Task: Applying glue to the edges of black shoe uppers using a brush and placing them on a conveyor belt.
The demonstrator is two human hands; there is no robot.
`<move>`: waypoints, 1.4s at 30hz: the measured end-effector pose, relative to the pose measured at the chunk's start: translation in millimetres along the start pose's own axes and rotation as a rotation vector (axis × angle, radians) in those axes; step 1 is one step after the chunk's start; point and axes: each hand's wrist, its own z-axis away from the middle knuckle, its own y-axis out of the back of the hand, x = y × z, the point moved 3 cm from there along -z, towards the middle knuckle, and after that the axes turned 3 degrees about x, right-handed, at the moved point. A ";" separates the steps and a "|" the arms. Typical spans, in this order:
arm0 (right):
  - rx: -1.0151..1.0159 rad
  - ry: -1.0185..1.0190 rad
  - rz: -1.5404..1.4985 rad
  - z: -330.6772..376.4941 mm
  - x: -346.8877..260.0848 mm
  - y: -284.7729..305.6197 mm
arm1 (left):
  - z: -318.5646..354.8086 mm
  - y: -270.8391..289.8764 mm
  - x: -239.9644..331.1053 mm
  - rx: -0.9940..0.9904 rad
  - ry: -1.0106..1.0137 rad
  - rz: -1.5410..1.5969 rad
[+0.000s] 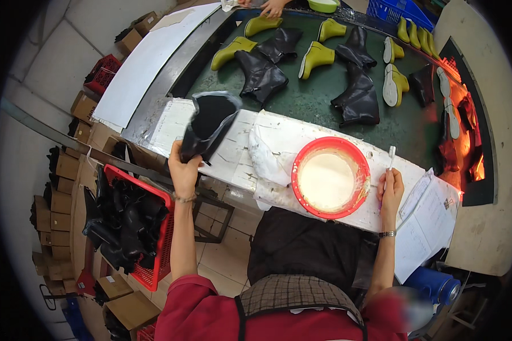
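My left hand [184, 173] grips a black boot upper [211, 122] by its lower part, over the left end of the white board. The upper's wide opening faces up, showing a dark inside and a greyish rim. In my right hand [391, 190] is a slim brush [392, 154], its pale head pointing away from me. Between my hands a red bowl [297, 196] of cream-coloured liquid [326, 179] sits on the board, splashes dried on its rim. A whitish crumpled plastic bag [264, 154] lies just left of the bowl.
Beyond the board, a green conveyor belt [301, 94] carries yellow-green boot forms [316, 58] and black boot uppers [355, 94] towards a glowing orange heater opening [458, 142]. Another person's hand [274, 8] reaches in at the far side. A red crate [164, 244] of black uppers stands at left; papers [426, 227] lie at right.
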 end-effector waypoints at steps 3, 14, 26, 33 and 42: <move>0.018 0.018 -0.014 0.3 3.0 -6.2 | -33.9 -1.8 -19.5 0.067 -0.374 -0.454; 0.118 0.035 0.041 1.7 -0.5 -1.0 | -104.1 -151.2 69.7 -0.422 -0.641 -0.592; 0.228 -0.086 0.054 13.5 -1.1 -2.4 | -301.4 -415.7 -70.3 -0.369 -0.417 -1.411; 0.254 -0.112 0.049 7.1 -1.6 -4.8 | -322.3 -413.8 -42.8 -0.378 -0.575 -1.065; 0.189 -0.043 -0.002 6.9 -0.6 -2.6 | -304.7 -280.1 -77.0 -0.824 0.243 -1.335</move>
